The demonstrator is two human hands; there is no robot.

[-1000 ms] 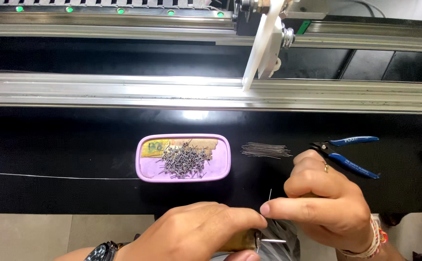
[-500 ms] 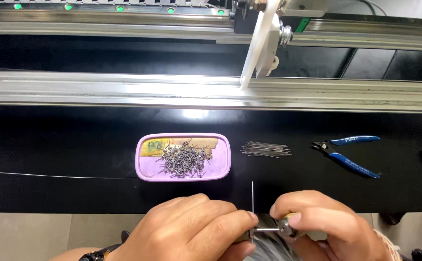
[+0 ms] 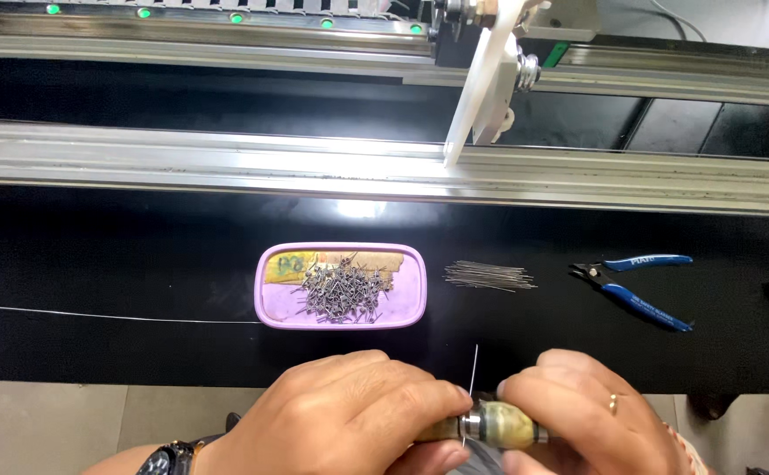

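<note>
Both my hands meet at the bottom edge of the view over a small mottled green-brown tool handle with a metal collar. My right hand is closed around the handle. My left hand pinches at the collar end, where a thin straight wire stands upright between the fingertips. Just beyond my hands lies a shallow purple tray holding several small bent metal pieces.
A bundle of straight thin wires lies right of the tray. Blue-handled cutters rest further right on the black surface. A long wire runs leftward. Metal rails and a white machine arm cross the back.
My right hand came down from beside the cutters to the bottom edge and closed on the tool handle. The wire now stands upright between both hands.
</note>
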